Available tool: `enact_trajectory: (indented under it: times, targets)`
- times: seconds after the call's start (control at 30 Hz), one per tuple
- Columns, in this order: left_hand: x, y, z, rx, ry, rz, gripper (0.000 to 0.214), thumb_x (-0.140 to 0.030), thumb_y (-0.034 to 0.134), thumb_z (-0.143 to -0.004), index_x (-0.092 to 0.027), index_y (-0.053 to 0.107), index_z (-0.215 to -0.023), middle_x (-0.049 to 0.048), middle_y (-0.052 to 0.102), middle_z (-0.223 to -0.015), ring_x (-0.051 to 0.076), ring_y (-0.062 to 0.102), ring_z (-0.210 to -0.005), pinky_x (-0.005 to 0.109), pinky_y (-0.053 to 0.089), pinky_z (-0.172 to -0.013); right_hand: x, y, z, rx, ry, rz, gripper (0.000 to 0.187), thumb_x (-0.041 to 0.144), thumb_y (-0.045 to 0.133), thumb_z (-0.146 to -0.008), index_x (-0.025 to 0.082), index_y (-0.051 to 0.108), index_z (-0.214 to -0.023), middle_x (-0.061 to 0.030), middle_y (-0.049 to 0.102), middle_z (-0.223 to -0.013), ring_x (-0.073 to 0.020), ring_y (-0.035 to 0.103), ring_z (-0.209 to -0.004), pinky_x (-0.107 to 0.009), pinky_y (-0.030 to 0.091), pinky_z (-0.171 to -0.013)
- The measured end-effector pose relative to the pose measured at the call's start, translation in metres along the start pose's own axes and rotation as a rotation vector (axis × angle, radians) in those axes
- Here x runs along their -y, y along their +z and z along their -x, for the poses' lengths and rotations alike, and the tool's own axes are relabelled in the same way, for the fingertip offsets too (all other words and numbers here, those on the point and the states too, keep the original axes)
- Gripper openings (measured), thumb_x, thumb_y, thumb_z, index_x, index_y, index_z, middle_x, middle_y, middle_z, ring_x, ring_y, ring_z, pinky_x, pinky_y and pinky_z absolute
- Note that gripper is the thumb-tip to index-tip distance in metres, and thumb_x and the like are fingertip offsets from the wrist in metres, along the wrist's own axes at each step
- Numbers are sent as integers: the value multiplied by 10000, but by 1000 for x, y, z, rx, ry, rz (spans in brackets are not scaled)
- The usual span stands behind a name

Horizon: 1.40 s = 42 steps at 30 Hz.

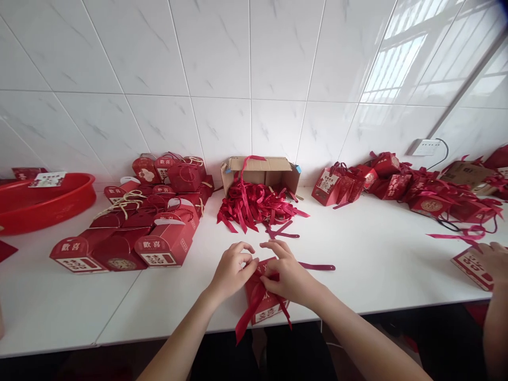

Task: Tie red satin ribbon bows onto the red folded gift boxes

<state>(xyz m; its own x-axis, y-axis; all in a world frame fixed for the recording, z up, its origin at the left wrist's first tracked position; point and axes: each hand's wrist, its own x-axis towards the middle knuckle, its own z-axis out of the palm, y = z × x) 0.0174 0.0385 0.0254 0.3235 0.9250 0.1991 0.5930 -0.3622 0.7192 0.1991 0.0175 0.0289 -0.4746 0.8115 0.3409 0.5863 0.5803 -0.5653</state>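
A small red gift box with white and gold print lies near the table's front edge, a red ribbon around its top. Two loose ribbon ends hang down over its front. My left hand is at the box's upper left, thumb and curled fingers pinched together on the ribbon, as far as I can see. From the right, my right hand pinches the ribbon at the middle of the box with thumb and forefinger. The fingers partly hide the ribbon's crossing.
Behind the hands, a cardboard carton on its side spills red ribbons. Dark red straps lie nearby. Red gift boxes crowd the left, beside a red basin. More boxes stand right, near another person's hand.
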Motion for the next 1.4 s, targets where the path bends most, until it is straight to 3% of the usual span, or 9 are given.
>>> enact_trajectory:
  times: [0.17,0.3,0.63,0.77,0.83,0.97,1.07,1.17,1.4]
  targets:
    - [10,10,5,-43,-91,285,278,-438,486,-864,-220,627,-766,64,606,-1134,237,542,-1122,365,395,-976,5,-3,4,19,47,48,89,219,684,-754,163,650,-694,-147,491,-1285,-298,329,-1314,-441,416,-1003]
    - [22,19,13,-305,-277,535,422,-527,488,-844,-252,518,-1162,81,562,-1257,239,511,-1192,396,369,-1021,8,-5,11,4,80,113,50,173,639,-776,153,659,-734,-150,474,-1329,-315,343,-1304,-465,428,-990]
    - [67,59,54,-566,-505,519,520,-670,461,-771,-218,515,-1022,101,654,-1034,293,553,-1106,460,395,-965,-50,-60,13,-214,190,273,132,158,622,-724,210,736,-682,-88,583,-1269,-309,462,-1216,-456,436,-973]
    - [65,61,58,-488,-495,449,448,-625,437,-815,-234,512,-1020,95,660,-1051,295,542,-1124,459,395,-949,-119,-127,20,-474,434,392,100,237,685,-693,189,732,-619,-124,623,-1197,-315,596,-1039,-456,493,-857]
    - [62,58,57,-470,-485,442,423,-608,429,-829,-232,523,-1000,96,665,-1044,291,557,-1102,446,408,-931,-145,-157,22,-904,541,542,154,279,695,-707,152,722,-626,-149,645,-1148,-336,601,-1032,-497,462,-878]
    - [59,58,59,-493,-479,438,363,-560,445,-845,-233,550,-963,94,671,-1041,277,587,-1048,394,454,-854,-151,-177,32,-1455,302,677,251,361,673,-775,118,734,-772,-151,684,-1082,-317,610,-1033,-491,413,-946]
    - [65,56,63,-605,-431,392,348,-533,461,-842,-217,567,-941,99,672,-1019,271,601,-1006,369,480,-805,-131,-144,49,-1339,209,606,273,404,649,-798,144,712,-739,-135,700,-1018,-283,651,-928,-427,492,-829]
    - [78,34,65,-813,-349,137,404,-519,522,-807,-193,569,-1042,132,622,-1132,288,580,-1016,409,480,-829,-122,-83,74,-945,216,466,260,409,604,-822,190,693,-713,-96,694,-1006,-234,665,-835,-330,531,-631]
    - [105,-67,46,-1147,-355,-547,895,-581,690,-639,-195,385,-1387,152,262,-1494,436,255,-1335,590,241,-1056,-138,22,122,-355,350,297,323,360,510,-885,246,634,-1161,-80,599,-1256,-295,510,-1211,-509,454,-966]
